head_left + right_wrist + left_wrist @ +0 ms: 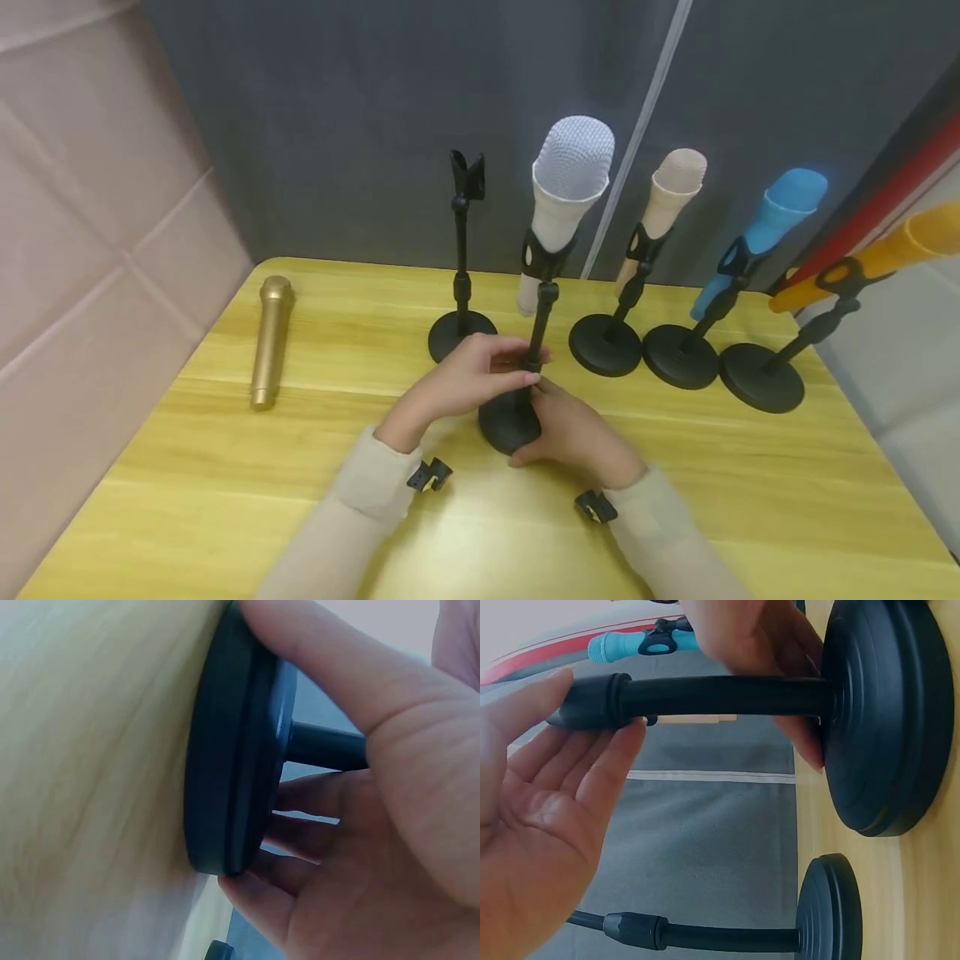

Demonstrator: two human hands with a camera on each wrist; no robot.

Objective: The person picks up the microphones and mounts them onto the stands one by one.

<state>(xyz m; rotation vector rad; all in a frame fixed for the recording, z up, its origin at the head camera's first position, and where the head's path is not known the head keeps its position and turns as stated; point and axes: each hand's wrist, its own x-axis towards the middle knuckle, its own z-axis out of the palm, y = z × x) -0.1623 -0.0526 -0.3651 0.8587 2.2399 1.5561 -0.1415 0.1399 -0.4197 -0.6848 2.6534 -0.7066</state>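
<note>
With left hand (465, 379) pinching the collar (604, 697) and right hand (581, 429) gripping the base (889, 720), apparently positioning the black stand (540, 333) bearing the white microphone (564, 204) near the empty stand (462, 242), next needing a level base on the table (465, 550) before letting go.

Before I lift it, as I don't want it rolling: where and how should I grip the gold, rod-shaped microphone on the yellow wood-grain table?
I'd probably grip the gold, rod-shaped microphone around its handle, from above, across its width: it lies flat, handle towards you, wider head away.
</note>
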